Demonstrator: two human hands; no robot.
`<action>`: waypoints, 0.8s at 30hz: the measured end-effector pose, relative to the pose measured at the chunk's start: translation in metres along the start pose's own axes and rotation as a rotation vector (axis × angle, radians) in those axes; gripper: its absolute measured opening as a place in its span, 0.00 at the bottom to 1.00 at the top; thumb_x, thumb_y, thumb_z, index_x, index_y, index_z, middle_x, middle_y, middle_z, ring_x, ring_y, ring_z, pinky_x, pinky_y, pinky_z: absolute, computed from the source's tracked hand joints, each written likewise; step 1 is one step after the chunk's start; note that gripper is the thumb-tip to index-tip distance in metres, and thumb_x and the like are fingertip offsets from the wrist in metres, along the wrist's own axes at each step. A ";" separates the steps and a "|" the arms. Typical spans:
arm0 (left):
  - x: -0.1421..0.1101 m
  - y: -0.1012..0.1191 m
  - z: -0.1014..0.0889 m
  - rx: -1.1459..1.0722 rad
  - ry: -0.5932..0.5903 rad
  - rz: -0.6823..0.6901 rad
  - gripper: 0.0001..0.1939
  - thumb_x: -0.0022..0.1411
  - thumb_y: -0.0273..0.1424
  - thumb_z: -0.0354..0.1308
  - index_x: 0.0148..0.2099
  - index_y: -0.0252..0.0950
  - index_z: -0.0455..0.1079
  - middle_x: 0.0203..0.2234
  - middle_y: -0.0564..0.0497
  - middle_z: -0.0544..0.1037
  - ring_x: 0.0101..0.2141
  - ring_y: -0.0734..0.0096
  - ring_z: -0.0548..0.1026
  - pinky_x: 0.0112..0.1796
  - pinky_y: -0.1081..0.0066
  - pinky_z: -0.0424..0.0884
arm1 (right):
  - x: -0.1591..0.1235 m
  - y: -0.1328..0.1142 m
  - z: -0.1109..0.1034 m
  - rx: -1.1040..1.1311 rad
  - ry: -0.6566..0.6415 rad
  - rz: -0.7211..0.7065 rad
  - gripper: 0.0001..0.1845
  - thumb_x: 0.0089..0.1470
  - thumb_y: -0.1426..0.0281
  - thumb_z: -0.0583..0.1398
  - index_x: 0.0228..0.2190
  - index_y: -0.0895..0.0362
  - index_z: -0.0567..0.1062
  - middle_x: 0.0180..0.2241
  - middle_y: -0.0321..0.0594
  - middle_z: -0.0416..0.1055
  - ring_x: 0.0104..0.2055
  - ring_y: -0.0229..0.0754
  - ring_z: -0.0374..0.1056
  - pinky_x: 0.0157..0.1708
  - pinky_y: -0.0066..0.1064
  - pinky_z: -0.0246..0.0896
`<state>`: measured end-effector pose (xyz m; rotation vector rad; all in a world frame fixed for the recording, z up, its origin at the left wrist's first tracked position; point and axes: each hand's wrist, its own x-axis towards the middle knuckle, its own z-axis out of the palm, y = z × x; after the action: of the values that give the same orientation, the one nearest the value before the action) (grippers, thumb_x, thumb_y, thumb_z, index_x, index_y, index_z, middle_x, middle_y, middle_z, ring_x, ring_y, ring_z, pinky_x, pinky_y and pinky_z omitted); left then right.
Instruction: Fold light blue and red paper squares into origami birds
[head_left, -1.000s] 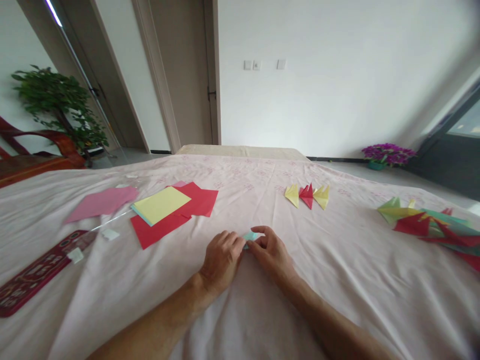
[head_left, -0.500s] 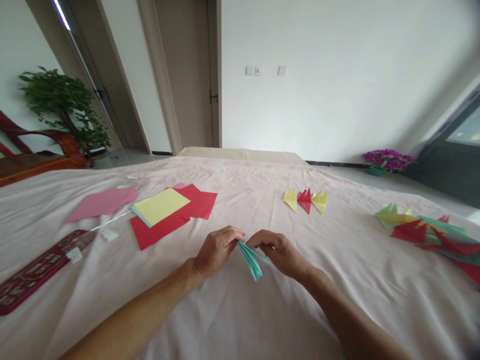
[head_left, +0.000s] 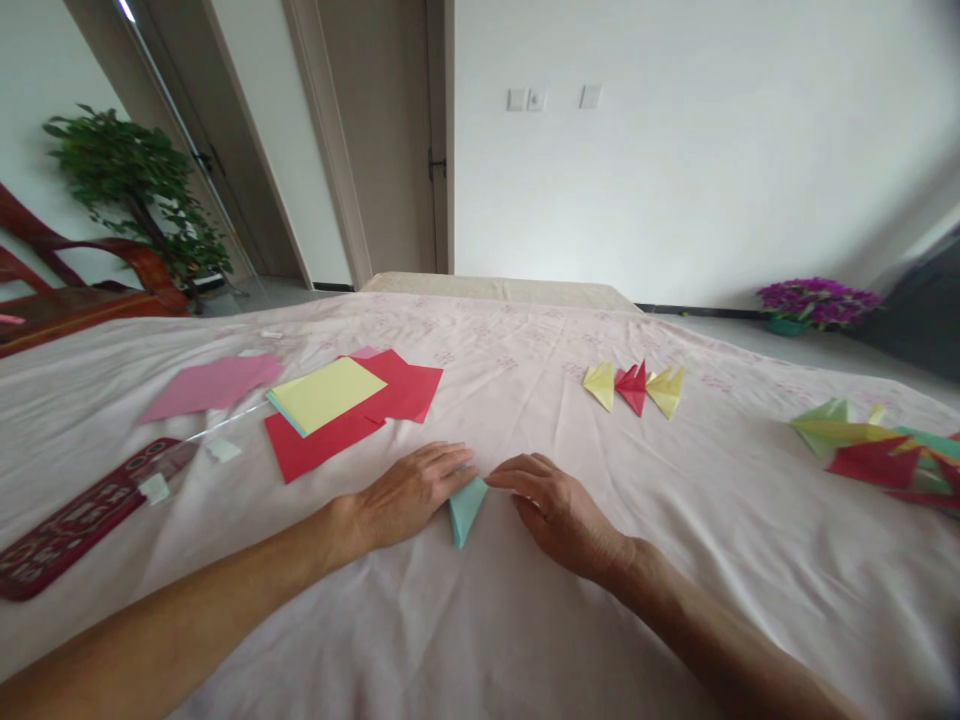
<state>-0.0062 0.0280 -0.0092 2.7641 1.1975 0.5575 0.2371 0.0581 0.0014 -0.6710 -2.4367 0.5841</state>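
Teal folded-paper triangle (head_left: 468, 512) on creased cloth (head_left: 480, 630).

Cloth (head_left: 525, 630): pale pink, creased, floral print toward the far side. Lying on it, left: pink paper (head_left: 210, 387); dark red packet (head_left: 75, 528), with white scrap (head_left: 155, 488) on it; red sheets (head_left: 409, 385), overlapping, yellow sheet (head_left: 330, 395) on top. Near middle: teal fold (head_left: 466, 512), narrow end toward the near side. Right of centre: row of three folds (head_left: 631, 390), yellow, red, yellow. Right edge: heap of folds (head_left: 870, 466), green, yellow, red, teal.
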 end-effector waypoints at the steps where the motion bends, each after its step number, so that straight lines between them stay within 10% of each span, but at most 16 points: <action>1: -0.003 0.000 0.000 0.003 -0.011 -0.007 0.25 0.63 0.19 0.49 0.61 0.38 0.63 0.59 0.43 0.68 0.61 0.60 0.62 0.60 0.56 0.58 | 0.003 -0.003 0.001 -0.006 -0.030 -0.020 0.25 0.54 0.82 0.53 0.49 0.50 0.74 0.44 0.40 0.74 0.45 0.43 0.68 0.46 0.36 0.64; 9: -0.021 -0.006 -0.009 -0.117 -0.149 -0.046 0.29 0.64 0.28 0.53 0.67 0.40 0.55 0.64 0.46 0.59 0.65 0.59 0.53 0.63 0.55 0.49 | 0.020 -0.008 0.004 -0.119 -0.189 -0.060 0.16 0.60 0.70 0.58 0.50 0.49 0.74 0.41 0.40 0.75 0.44 0.45 0.67 0.45 0.35 0.62; 24: -0.019 -0.015 0.004 -0.135 0.123 -0.025 0.10 0.64 0.32 0.59 0.47 0.39 0.75 0.41 0.49 0.78 0.42 0.68 0.75 0.46 0.67 0.72 | 0.022 0.010 0.013 -0.092 -0.128 -0.088 0.13 0.61 0.68 0.57 0.45 0.46 0.77 0.40 0.39 0.74 0.41 0.42 0.67 0.41 0.32 0.64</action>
<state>-0.0273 0.0245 -0.0214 2.6326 1.1686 0.7853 0.2162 0.0751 -0.0052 -0.5757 -2.6115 0.4960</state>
